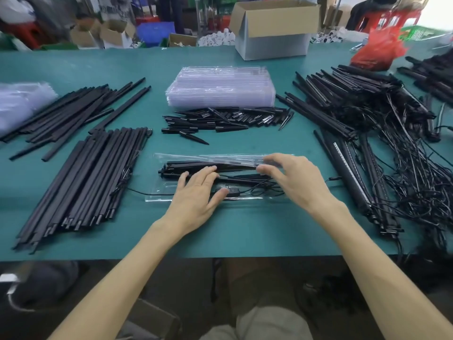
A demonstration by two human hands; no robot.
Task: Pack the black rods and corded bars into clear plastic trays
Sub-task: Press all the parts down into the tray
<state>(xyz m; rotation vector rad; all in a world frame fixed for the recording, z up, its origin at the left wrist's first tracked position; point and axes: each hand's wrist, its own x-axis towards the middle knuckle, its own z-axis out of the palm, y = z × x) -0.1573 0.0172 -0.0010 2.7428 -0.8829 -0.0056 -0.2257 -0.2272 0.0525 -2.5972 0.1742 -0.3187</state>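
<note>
Tray (157,196) at front centre of table (220,236), holding black rods (186,165) and loose cord (267,190) | left hand (196,195) flat, pressing contents | right hand (299,180) curved over clear lid (220,157), grip unclear | step: probably closing | next: tuck cord, fold lid down.

Teal table (73,67), cardboard box (272,45) behind.

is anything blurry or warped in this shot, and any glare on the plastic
Head view: the right hand is smeared by motion, the left hand sharper; the background past the cardboard box is soft; the wide lens stretches the forearms and the green table toward the frame edges; a pale sheen on the clear tray partly veils it; lighting is even, shadows faint.
</note>
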